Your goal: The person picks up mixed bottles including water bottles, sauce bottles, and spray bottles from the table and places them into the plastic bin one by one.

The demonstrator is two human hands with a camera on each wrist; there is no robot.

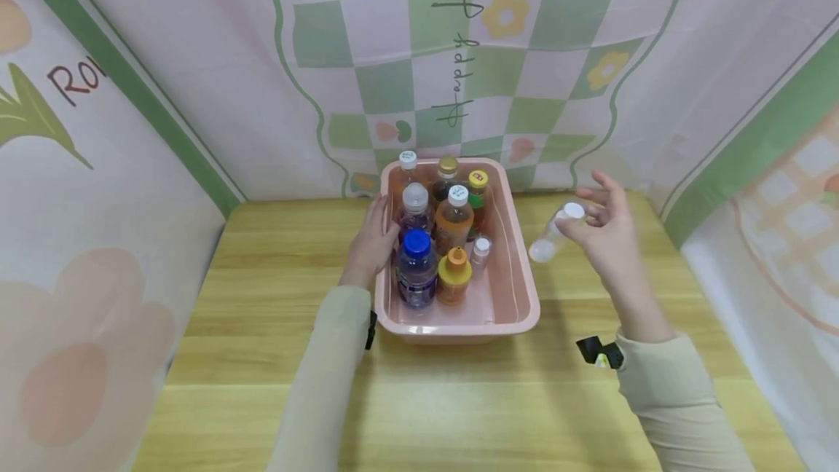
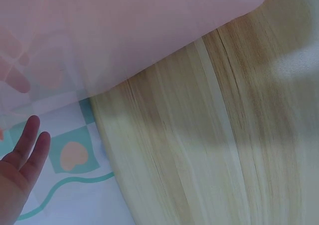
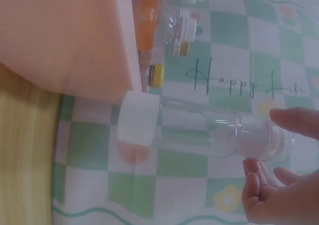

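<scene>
My right hand (image 1: 606, 228) pinches a clear cylindrical bottle (image 3: 199, 128) between thumb and fingers, just right of the pink bin (image 1: 527, 312). The bottle hangs tilted in the head view. Its wide white cap (image 3: 139, 118) is at the end away from my fingers, next to the bin wall in the right wrist view. On the bin's left rim rests my left hand (image 1: 371, 245), thumb over the edge. Two of its fingers (image 2: 31, 143) show straight outside the wall; others appear blurred through the pink plastic.
Several bottles stand in the bin: a blue-capped bottle (image 1: 416, 272), an orange-and-yellow squeeze bottle (image 1: 454, 279), a small white-capped bottle (image 1: 481, 253), an orange drink bottle (image 1: 454, 224) and a yellow-capped one (image 1: 478, 188). The wooden table (image 1: 275, 355) meets a patterned curtain (image 1: 387, 49) behind.
</scene>
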